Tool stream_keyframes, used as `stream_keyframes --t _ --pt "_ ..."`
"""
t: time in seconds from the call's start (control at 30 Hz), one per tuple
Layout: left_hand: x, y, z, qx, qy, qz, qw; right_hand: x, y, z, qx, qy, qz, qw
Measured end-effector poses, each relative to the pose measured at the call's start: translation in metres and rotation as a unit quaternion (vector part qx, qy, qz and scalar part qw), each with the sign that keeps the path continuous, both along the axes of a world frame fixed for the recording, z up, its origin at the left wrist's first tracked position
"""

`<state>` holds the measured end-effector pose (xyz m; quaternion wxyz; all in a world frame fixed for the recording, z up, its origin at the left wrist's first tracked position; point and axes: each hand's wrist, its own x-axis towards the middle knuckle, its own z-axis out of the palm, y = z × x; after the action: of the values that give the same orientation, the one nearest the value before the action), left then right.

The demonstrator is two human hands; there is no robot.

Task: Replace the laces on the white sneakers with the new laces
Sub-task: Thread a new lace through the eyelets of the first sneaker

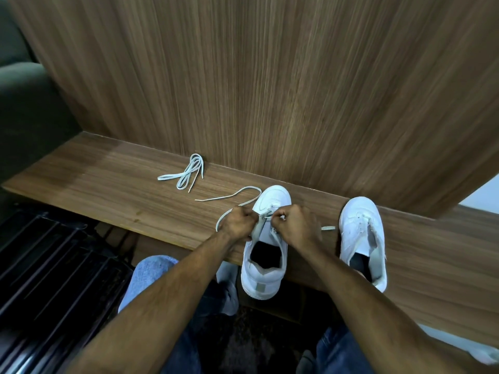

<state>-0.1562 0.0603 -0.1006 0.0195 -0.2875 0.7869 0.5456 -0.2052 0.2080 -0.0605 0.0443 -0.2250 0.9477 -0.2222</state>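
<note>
1. Two hands work at the lowest eyelets of the near sneaker (266, 255), which sits on the wooden shelf (113, 179) with its heel over the front edge; your left hand (237, 222) is curled closed round the lace (235, 195) on its side, and your right hand (295, 224) pinches the other run at the eyelets, fingers curled in.
2. Keep the lace flat as you draw it through; a twist here looks likely to show in every row above.
3. Even the two ends before you go up; one long tail loops out to the left on the shelf, while only a short tip (328, 228) shows to the right, so I judge the sides unequal.
4. Steady the shoe with the heel of one hand; it overhangs and could tip toward you.
5. Leave the bundled spare lace (189, 171) by the back panel for the second sneaker (361, 238), which stands apart to the right and appears to have no lace in it.
</note>
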Motion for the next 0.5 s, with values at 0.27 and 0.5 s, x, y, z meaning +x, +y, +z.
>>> stream_keyframes --t 0.27,0.5 --pt "0.001 0.003 -0.003 0.072 0.005 0.034 0.997 0.002 -0.003 -0.005 0.004 0.003 0.013 1.0" --pt "0.004 0.004 0.004 0.133 0.004 0.067 0.989 0.0 0.002 -0.014 0.002 0.026 0.079 0.997"
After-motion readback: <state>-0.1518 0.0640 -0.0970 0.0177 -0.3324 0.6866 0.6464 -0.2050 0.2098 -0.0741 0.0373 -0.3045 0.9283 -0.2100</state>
